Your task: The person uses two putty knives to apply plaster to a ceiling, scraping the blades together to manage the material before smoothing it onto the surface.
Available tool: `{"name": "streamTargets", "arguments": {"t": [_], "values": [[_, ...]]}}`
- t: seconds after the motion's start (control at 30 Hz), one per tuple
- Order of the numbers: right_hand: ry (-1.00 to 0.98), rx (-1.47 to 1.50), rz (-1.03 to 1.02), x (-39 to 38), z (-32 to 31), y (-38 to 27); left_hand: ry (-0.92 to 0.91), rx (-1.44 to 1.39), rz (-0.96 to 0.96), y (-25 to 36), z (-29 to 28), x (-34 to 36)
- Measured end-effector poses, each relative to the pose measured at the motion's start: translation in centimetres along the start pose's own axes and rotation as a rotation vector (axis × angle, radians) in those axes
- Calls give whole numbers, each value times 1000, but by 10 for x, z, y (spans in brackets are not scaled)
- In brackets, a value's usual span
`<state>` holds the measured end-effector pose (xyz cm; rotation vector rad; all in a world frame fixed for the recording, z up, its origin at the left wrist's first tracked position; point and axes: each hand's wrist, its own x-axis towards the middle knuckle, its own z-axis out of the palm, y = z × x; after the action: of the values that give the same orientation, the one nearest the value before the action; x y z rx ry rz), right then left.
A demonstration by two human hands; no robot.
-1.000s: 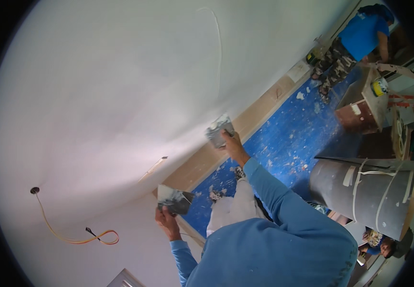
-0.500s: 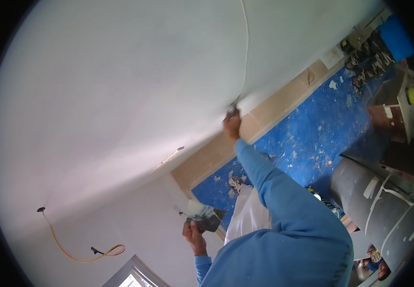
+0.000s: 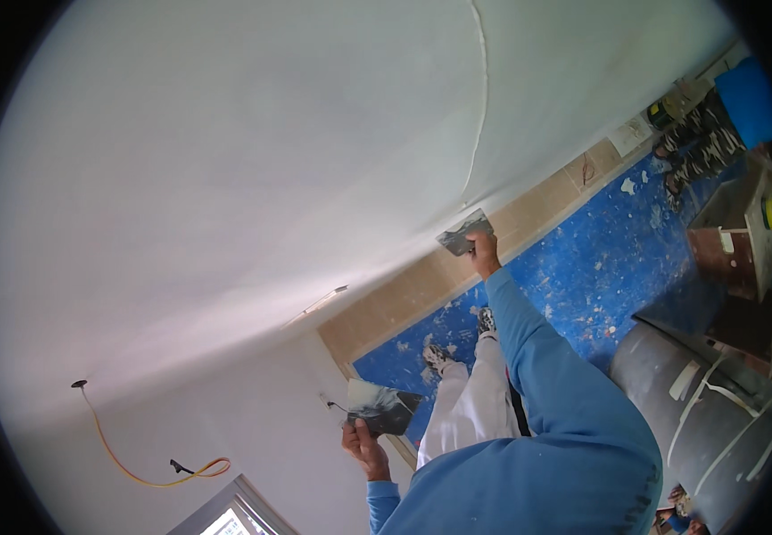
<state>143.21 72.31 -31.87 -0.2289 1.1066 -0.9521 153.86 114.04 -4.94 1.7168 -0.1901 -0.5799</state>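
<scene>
My right hand (image 3: 486, 254) grips a broad, dark-smeared putty knife (image 3: 464, 232). Its flat blade is tilted near the lower part of the large white wall (image 3: 252, 160); whether it touches is unclear. A raised line of white filler (image 3: 482, 107) curves down that wall and ends just above the blade. Lower in the picture, my left hand (image 3: 368, 450) is closed on a second wide putty knife (image 3: 388, 408), whose dark face carries pale filler along one edge. It is held out in front of my white trousers (image 3: 457, 406).
A blue, paint-spattered floor covering (image 3: 564, 267) lies below, bordered by a tan strip (image 3: 404, 294). At right are a large grey roll (image 3: 698, 419), a wooden box (image 3: 734, 241) and another person's patterned trousers (image 3: 707, 147). An orange cable (image 3: 109, 450) hangs from a hole at left.
My right hand has moved slightly right and down, away from the end of the filler line, and its blade now shows flat. My left hand stays nearly in place.
</scene>
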Motion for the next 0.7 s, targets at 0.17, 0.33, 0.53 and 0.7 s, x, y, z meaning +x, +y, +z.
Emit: {"name": "streamTargets", "arguments": {"t": [0.17,0.33,0.53,0.7], "values": [[-104,133,115,17,-1,-11,33,7,7,10,3,-1],[-127,252,-85,13,18,-13,-23,68,32,-3,-7,3],[-196,250,-201,-30,46,-53,-121,50,-17,-3,-6,5],[-213,226,-297,-73,71,-100,-196,21,18,13,0,18]]}}
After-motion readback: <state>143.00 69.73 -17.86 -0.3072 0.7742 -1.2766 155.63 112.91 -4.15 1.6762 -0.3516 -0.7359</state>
